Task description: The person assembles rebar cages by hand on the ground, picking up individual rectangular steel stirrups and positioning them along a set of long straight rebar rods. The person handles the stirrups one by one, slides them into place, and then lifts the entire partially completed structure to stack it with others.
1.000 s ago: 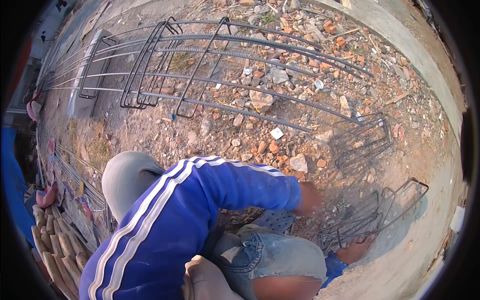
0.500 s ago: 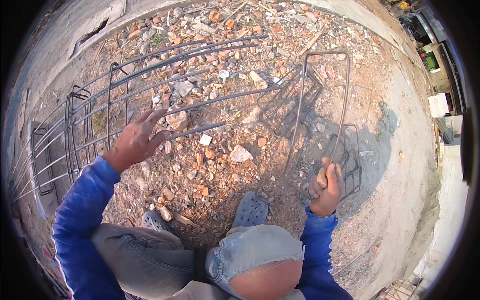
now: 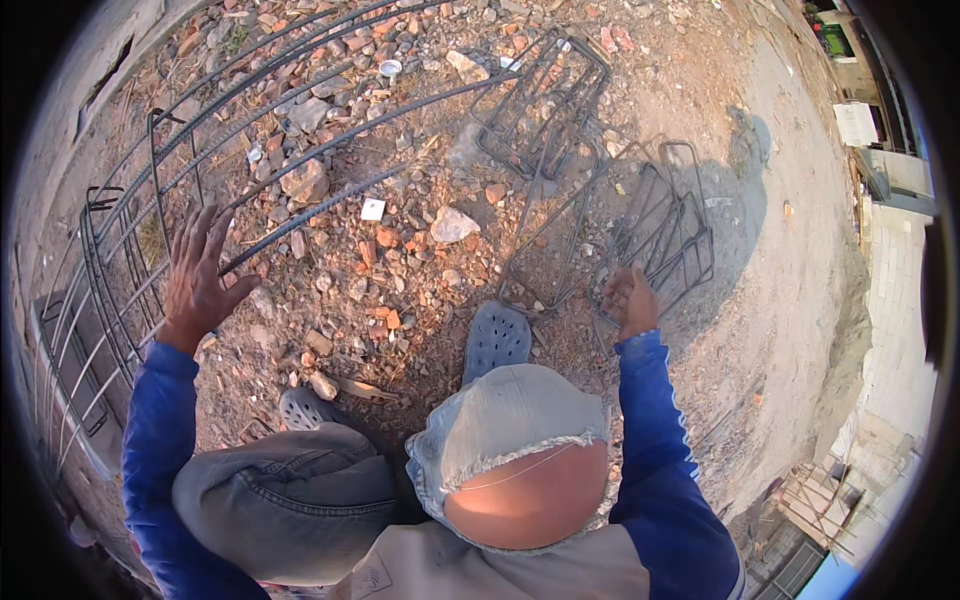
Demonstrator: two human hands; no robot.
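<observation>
My left hand (image 3: 200, 280) is open, fingers spread, beside the long ribbed steel bars (image 3: 330, 203) of a rebar cage at the left. Its fingertips are next to one bar; whether they touch it I cannot tell. My right hand (image 3: 630, 302) is low over the near edge of a pile of bent-wire stirrups (image 3: 680, 235), fingers loosely curled and apart, with no stirrup visibly lifted in it. Left of this hand a long rectangular stirrup (image 3: 528, 215) lies on the ground. More stirrups (image 3: 545, 100) are heaped beyond it, by the end of a bar.
Broken brick and stones (image 3: 455, 225) cover the ground between my hands. My shoe (image 3: 497, 338) stands close to the long stirrup. Stirrups (image 3: 100, 240) ring the bars at the far left. A bare dirt strip (image 3: 800, 300) runs along the right, beside a pale block wall (image 3: 895, 300).
The stirrup that my right hand held upright is no longer raised, and that hand is lower, at the pile. My left hand has moved left with its fingers spread. The view has shifted.
</observation>
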